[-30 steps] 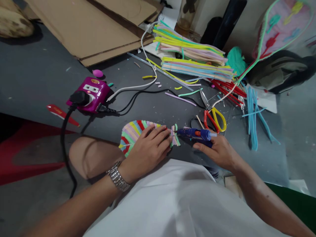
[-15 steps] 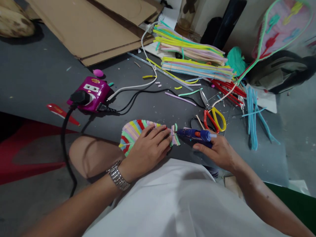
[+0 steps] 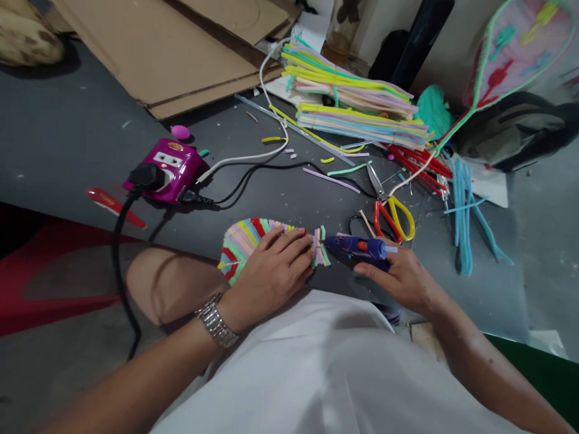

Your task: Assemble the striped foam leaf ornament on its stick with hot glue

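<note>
My left hand lies flat over a leaf-shaped piece of striped pipe cleaners, fingers stretched out and pressing it to the table. Its rounded end shows left of the hand, and short lilac and green strips stick out beyond the fingertips. In my right hand is a blue hot glue gun with an orange part and a clear glue stick in its back. The nozzle points left and meets the short strips. What lies under my left palm is hidden.
Scissors with red and yellow handles lie beyond the glue gun. Bundled pipe cleaners are at the back, with blue ones to the right. A purple power socket with cords and cardboard sheets occupy the left side.
</note>
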### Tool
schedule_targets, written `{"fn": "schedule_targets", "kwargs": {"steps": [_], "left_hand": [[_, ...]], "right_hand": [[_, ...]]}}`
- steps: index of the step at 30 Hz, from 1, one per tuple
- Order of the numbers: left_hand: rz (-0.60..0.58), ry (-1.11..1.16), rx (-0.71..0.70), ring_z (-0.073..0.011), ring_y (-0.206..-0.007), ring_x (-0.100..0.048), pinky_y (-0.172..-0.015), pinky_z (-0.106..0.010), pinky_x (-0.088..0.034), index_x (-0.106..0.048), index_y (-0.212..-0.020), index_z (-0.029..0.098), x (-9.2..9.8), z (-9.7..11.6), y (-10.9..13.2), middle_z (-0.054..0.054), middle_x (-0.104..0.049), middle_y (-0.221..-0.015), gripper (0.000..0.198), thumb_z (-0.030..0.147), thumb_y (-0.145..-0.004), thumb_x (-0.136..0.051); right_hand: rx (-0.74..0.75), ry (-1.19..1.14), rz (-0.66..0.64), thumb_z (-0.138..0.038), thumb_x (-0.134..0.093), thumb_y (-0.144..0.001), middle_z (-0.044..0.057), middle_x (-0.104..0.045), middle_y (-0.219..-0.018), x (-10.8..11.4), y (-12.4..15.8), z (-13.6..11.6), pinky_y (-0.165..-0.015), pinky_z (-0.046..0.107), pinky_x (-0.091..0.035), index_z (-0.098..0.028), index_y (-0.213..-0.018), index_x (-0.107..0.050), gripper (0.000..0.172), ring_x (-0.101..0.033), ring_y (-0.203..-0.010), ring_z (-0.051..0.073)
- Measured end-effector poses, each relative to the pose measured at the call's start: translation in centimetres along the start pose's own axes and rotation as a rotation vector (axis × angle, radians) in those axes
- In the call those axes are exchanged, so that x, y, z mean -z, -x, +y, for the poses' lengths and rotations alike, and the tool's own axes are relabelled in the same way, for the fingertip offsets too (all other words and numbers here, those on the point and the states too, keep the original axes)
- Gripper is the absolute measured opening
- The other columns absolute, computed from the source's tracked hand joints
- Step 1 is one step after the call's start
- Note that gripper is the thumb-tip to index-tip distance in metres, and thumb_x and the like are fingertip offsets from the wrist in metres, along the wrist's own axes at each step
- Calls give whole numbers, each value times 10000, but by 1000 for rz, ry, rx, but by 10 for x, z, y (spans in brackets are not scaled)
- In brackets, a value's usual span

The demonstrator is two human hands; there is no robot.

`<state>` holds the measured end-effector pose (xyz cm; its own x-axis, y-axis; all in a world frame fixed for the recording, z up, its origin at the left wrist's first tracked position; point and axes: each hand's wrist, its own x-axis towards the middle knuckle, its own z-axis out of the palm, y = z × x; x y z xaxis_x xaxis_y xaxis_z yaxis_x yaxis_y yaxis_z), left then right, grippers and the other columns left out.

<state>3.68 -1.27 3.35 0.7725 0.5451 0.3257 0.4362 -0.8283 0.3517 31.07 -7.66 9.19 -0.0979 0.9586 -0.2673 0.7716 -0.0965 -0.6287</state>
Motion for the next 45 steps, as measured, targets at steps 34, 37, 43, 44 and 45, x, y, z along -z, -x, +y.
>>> {"fn": "schedule_targets", "kwargs": {"steps": [34,37,43,44,45], "left_hand": [[31,27,-4,-314,-1326,-610,-1144,-560,-451,-697,-1248,145,-4,-2,2,-130,-718,-1346,267,229,-1018,-591],[24,32,-8,-320,-1327,-610,-1147,-569,-451,-691,-1265,139,-5,-3,2,-137,-714,-1354,282,232,-1019,-587],[31,42,-17,-317,-1345,-597,-1173,-571,-427,-678,-1299,144,-7,-4,5,-142,-705,-1369,313,222,-1005,-604],[28,45,-16,-316,-1345,-597,-1175,-572,-426,-677,-1302,148,-7,-5,5,-142,-705,-1368,316,222,-1003,-606],[25,46,-15,-316,-1345,-597,-1176,-573,-424,-676,-1302,150,-7,-5,5,-142,-706,-1366,316,224,-1003,-606]], "right_hand": [[25,48,-32,-601,-584,-984,38,-681,-816,9,3,-2,-646,290,-465,-188,-902,-731,446,-611,-696,164],[29,39,-30,-595,-593,-980,40,-688,-825,8,4,-2,-646,291,-467,-190,-899,-732,436,-612,-700,164],[17,41,-25,-589,-609,-973,32,-685,-825,6,3,0,-643,280,-460,-191,-916,-733,421,-601,-692,156],[18,37,-30,-587,-606,-975,32,-682,-826,6,3,1,-646,278,-461,-190,-921,-732,420,-600,-695,155],[17,31,-33,-586,-604,-976,31,-681,-826,5,3,1,-648,277,-462,-189,-926,-731,420,-600,-698,156]]}}
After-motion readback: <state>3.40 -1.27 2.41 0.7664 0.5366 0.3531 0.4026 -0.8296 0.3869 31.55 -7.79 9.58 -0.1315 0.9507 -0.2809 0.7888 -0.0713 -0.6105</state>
